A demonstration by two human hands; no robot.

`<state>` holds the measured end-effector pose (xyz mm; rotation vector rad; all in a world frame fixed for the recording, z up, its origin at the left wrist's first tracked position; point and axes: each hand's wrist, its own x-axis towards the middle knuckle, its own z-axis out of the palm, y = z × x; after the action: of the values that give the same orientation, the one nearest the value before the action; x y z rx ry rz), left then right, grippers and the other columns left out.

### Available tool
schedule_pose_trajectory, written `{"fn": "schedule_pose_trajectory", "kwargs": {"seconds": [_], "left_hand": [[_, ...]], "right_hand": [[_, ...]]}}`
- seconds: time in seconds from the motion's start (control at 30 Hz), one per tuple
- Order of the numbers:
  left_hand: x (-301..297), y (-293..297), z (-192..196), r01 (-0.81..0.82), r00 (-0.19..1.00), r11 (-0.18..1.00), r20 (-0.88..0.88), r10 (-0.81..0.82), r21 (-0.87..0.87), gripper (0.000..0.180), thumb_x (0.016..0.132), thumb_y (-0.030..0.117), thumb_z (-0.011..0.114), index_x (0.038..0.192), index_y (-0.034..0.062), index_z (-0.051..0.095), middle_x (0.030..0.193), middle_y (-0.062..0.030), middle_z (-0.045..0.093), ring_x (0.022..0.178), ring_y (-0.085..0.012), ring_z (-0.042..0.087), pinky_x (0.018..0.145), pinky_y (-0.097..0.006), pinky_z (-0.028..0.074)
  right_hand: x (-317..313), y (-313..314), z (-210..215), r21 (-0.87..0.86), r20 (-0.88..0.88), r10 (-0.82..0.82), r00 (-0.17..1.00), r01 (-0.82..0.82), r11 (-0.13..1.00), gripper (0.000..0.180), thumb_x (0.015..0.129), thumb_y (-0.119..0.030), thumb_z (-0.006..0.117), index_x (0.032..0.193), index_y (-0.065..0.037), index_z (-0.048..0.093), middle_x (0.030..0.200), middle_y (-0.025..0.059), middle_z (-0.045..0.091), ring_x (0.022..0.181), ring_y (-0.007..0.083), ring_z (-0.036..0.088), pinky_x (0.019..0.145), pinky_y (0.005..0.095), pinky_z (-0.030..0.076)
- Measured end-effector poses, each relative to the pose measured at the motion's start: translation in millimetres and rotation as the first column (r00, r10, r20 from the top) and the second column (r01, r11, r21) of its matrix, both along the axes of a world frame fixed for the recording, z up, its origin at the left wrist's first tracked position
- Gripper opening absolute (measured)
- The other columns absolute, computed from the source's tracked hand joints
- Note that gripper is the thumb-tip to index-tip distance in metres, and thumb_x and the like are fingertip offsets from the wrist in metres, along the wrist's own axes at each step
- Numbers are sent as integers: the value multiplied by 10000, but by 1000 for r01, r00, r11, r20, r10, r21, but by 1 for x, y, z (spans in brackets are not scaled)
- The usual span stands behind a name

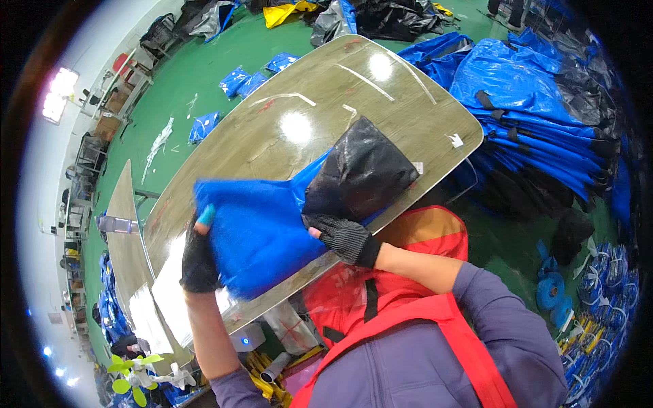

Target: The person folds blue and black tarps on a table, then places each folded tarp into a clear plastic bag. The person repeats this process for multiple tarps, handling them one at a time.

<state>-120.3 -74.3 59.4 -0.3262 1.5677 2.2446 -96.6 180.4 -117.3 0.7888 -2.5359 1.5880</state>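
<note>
A blue fabric piece [262,228] with a black section [360,170] lies half lifted over the shiny wooden table [340,95]. My left hand [198,262], in a black fingerless glove with a light blue fingertip cover, grips the blue fabric's left edge. My right hand [347,238], in the same kind of glove, pinches the fabric where blue meets black. Both forearms come up from the lower edge, above my red apron [408,299] and purple sleeves.
A tall stack of folded blue and black fabric items [537,115] stands right of the table. Small blue packets [245,80] lie on the green floor at the far left. Black bags [388,17] pile at the back. Blue tape rolls [551,289] sit lower right.
</note>
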Motion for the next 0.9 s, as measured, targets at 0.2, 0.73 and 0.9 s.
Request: {"fn": "schedule_pose_trajectory", "kwargs": {"seconds": [0.2,0.73,0.9], "left_hand": [[-49,148,-69,-242,450,595,-632,-631,-767,634,934,423,490,1454,81,370,1457,-226,361,1351,-408,334,1115,-458,268],[-72,229,-100,-496,525,-13,-288,-801,-868,780,806,616,572,1442,202,396,1553,-150,244,1437,-447,99,1091,-671,0],[-92,238,-126,-420,671,-164,-183,-718,-893,797,866,660,451,1501,214,267,1574,-112,208,1446,-405,125,1095,-665,53]], "right_hand": [[-10,14,-48,-102,-387,53,921,-99,990,483,948,-183,508,1402,-86,371,1385,117,467,1234,266,480,1070,365,383],[-19,25,-32,-95,454,212,865,-190,977,569,928,-419,541,1393,-109,434,1451,147,412,1338,292,376,1140,401,262],[12,39,-4,11,313,-2,950,-1,1000,328,875,-401,559,1006,-117,657,1025,178,633,970,366,585,866,456,450]]}}
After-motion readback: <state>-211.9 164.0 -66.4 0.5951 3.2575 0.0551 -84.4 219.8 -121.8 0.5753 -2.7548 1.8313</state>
